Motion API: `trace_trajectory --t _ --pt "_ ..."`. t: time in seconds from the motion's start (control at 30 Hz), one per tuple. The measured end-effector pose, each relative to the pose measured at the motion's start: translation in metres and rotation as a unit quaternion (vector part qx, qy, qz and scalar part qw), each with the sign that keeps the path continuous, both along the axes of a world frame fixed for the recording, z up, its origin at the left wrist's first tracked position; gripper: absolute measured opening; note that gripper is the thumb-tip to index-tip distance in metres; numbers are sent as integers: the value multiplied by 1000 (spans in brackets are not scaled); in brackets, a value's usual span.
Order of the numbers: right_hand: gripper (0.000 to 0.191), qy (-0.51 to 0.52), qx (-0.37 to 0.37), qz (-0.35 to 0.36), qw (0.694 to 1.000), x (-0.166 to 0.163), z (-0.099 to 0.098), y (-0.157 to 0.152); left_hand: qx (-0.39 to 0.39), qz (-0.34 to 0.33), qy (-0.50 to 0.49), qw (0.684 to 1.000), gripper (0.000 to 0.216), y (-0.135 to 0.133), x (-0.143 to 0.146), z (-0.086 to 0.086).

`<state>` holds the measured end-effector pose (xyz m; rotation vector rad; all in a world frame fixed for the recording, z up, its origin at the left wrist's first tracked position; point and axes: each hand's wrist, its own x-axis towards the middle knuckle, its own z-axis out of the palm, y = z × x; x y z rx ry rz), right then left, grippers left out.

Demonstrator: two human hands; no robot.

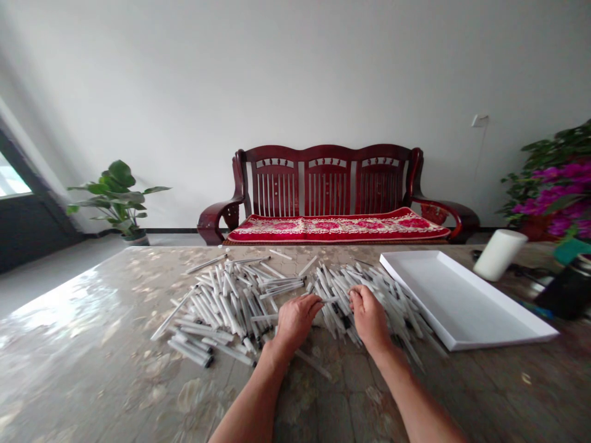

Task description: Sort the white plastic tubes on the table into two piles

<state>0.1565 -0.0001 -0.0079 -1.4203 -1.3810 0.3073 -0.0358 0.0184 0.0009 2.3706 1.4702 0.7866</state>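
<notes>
One slim pale pen-like tube in play, pinched in the left hand, free end toward the right hand. Right fingertips curled nearly together; can't tell if they hold anything. Similar tubes: one pile left of the left hand, another under and around the right. White tray right of both. Step looks like two-handed work on one tube; next move calls for steady grip, tips aligned.
</notes>
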Motion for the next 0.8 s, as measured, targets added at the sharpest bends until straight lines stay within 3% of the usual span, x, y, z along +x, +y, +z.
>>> trace_trajectory --t 0.13,0.23,0.3,0.5,0.6,0.73,0.8 --pt "29 63 -16 36 997 2 4 -1 -3 22 -12 1000 23 2 -5 3" --pt "27 42 -12 92 995 -1 7 -3 3 13 -7 1000 24 1 -4 5" --pt "22 14 -17 91 996 -3 8 -3 3 5 -3 1000 24 -1 -2 5" --pt "18 -21 -10 53 998 -5 7 -5 -4 1 -1 1000 25 -1 1 6" --pt "19 13 14 30 999 4 8 -2 17 15 12 1000 23 3 -6 7" --pt "25 123 57 -40 990 26 10 4 46 90 4 995 19 8 -23 10" --pt "26 152 85 -89 981 36 11 6 50 158 -58 984 19 10 -27 10"
